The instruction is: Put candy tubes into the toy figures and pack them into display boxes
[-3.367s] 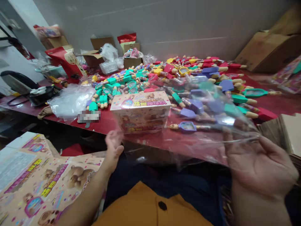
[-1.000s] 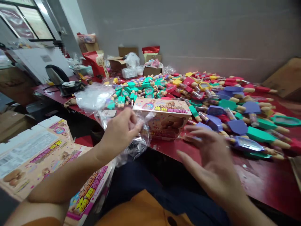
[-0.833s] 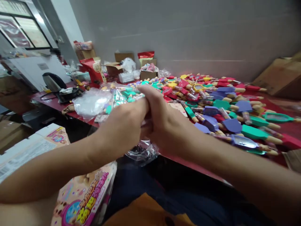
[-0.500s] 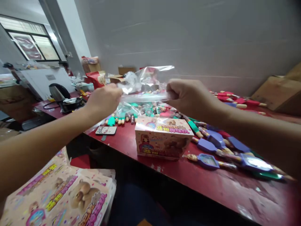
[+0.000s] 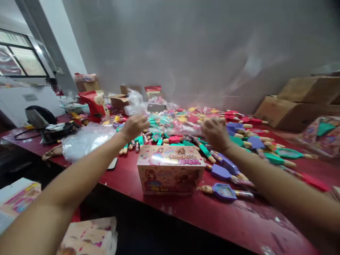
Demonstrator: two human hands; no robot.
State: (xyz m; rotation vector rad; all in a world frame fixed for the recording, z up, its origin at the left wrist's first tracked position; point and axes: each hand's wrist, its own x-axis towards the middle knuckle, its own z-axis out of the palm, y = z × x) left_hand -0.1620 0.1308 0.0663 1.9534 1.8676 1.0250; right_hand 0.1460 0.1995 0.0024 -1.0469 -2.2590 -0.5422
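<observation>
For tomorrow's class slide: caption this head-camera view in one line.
Left hand and right hand reach over plastic toys beyond a printed box.

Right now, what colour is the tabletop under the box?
The tabletop is dark red with pale scuffs; head view.

We see our two arms bare all the way up to each grip: the left forearm (image 5: 77, 189) and right forearm (image 5: 276, 187) are smooth and unmarked, narrowing at the wrist, while the left grip (image 5: 134, 127) and right grip (image 5: 216, 134) show only as blurred, rounded shapes.

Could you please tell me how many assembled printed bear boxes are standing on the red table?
1: the pink bear box, near the front edge of the red table. Others may be hidden.
</observation>
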